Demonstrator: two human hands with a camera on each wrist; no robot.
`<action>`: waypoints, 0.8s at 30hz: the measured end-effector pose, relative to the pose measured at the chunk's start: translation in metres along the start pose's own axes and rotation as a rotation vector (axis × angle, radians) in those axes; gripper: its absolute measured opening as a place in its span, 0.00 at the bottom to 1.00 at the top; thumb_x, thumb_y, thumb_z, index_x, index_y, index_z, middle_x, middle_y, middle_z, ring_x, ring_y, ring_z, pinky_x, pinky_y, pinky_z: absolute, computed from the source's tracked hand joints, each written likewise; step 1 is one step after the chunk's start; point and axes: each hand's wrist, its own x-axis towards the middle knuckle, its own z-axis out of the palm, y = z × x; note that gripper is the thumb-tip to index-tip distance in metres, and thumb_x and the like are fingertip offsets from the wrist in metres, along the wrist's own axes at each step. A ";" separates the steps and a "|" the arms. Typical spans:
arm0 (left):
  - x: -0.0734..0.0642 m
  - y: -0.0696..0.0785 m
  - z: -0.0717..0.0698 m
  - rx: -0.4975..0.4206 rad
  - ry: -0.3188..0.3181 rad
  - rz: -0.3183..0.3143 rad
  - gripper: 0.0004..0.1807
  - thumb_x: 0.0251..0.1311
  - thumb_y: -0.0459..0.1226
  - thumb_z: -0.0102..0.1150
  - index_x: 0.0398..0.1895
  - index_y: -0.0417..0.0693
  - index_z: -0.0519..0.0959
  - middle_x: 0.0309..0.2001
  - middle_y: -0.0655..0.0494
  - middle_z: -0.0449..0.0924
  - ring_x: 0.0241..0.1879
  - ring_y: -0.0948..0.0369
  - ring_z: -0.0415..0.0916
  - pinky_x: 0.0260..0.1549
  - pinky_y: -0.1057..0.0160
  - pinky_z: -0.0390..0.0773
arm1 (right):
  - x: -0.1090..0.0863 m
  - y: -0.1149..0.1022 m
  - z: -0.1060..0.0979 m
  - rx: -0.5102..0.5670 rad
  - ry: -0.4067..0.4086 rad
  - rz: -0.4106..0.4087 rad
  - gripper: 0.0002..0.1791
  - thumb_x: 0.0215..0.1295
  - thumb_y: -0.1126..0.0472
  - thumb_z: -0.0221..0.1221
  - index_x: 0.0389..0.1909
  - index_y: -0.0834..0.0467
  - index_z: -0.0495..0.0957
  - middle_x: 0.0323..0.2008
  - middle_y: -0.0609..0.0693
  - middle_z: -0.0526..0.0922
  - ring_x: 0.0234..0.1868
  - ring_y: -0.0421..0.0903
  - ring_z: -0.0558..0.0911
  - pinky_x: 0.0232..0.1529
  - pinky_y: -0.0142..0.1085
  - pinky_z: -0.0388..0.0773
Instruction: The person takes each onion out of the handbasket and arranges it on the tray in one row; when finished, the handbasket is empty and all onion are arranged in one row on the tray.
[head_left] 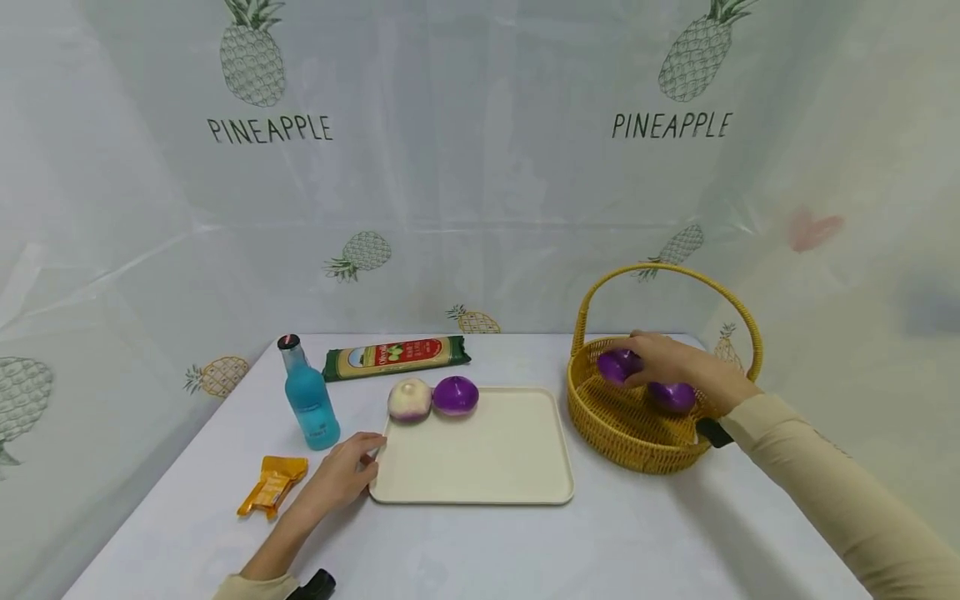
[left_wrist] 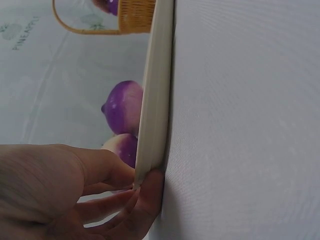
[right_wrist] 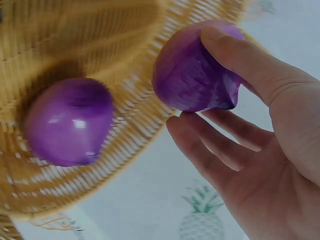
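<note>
My right hand point(head_left: 660, 360) is above the yellow wicker basket point(head_left: 637, 457), pinching a purple turnip point(right_wrist: 197, 70) between thumb and fingertips. The turnip has a dark pointed tip, and its other end is paler. A second purple turnip point(right_wrist: 72, 122) lies inside the basket, beside my hand. My left hand point(head_left: 347, 468) holds the left edge of a cream tray point(head_left: 480, 454), its thumb and fingers at the rim in the left wrist view. On the tray's back left corner sit a whitish turnip point(head_left: 409, 400) and a purple turnip point(head_left: 456, 396), side by side.
A blue bottle point(head_left: 309, 404) stands left of the tray. Behind it lies a long green and gold packet point(head_left: 397, 357). An orange wrapped packet point(head_left: 273, 485) is beside my left forearm. The basket's tall arched handle point(head_left: 667, 268) rises near my right arm.
</note>
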 end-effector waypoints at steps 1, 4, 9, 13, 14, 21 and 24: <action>0.000 -0.001 0.000 0.000 0.001 -0.003 0.22 0.58 0.28 0.59 0.59 0.35 0.77 0.60 0.41 0.76 0.40 0.59 0.78 0.37 0.62 0.85 | 0.000 -0.003 -0.004 -0.003 0.013 -0.003 0.33 0.56 0.55 0.70 0.64 0.54 0.73 0.49 0.59 0.79 0.51 0.57 0.80 0.52 0.55 0.79; -0.002 -0.001 0.000 -0.005 0.004 -0.016 0.23 0.58 0.28 0.59 0.59 0.36 0.77 0.60 0.42 0.76 0.40 0.59 0.78 0.36 0.63 0.85 | 0.002 -0.016 -0.011 -0.011 0.050 -0.011 0.33 0.56 0.55 0.70 0.64 0.53 0.74 0.48 0.58 0.79 0.50 0.55 0.80 0.51 0.54 0.81; -0.001 0.000 0.000 -0.021 -0.005 0.002 0.23 0.58 0.27 0.59 0.59 0.35 0.77 0.60 0.41 0.76 0.40 0.59 0.78 0.35 0.64 0.85 | 0.013 -0.046 -0.016 -0.043 0.120 -0.027 0.34 0.55 0.55 0.71 0.65 0.52 0.74 0.51 0.62 0.77 0.50 0.57 0.81 0.51 0.53 0.82; -0.001 0.000 0.000 -0.015 -0.004 0.002 0.23 0.58 0.27 0.59 0.58 0.36 0.77 0.59 0.42 0.77 0.39 0.60 0.78 0.36 0.63 0.84 | 0.029 -0.072 -0.014 -0.035 0.119 -0.052 0.35 0.55 0.56 0.70 0.66 0.50 0.72 0.54 0.62 0.75 0.52 0.58 0.80 0.52 0.52 0.81; -0.001 0.000 0.000 -0.012 -0.004 0.000 0.23 0.58 0.28 0.59 0.59 0.36 0.77 0.60 0.42 0.77 0.39 0.60 0.78 0.36 0.63 0.85 | 0.033 -0.079 -0.013 -0.029 0.110 -0.053 0.35 0.56 0.56 0.70 0.67 0.49 0.71 0.55 0.61 0.75 0.53 0.57 0.80 0.52 0.51 0.81; 0.001 0.000 0.000 0.003 -0.001 0.002 0.22 0.58 0.29 0.59 0.59 0.37 0.78 0.60 0.43 0.77 0.40 0.60 0.77 0.37 0.63 0.84 | 0.060 -0.111 0.004 0.001 0.046 -0.102 0.34 0.58 0.56 0.68 0.67 0.47 0.71 0.59 0.59 0.73 0.55 0.55 0.79 0.55 0.49 0.80; 0.000 -0.002 0.000 0.008 -0.002 0.011 0.22 0.58 0.28 0.59 0.58 0.36 0.78 0.59 0.42 0.77 0.39 0.60 0.77 0.38 0.61 0.84 | 0.072 -0.120 0.017 0.003 0.015 -0.112 0.34 0.58 0.55 0.69 0.67 0.46 0.71 0.58 0.59 0.73 0.55 0.55 0.78 0.55 0.49 0.80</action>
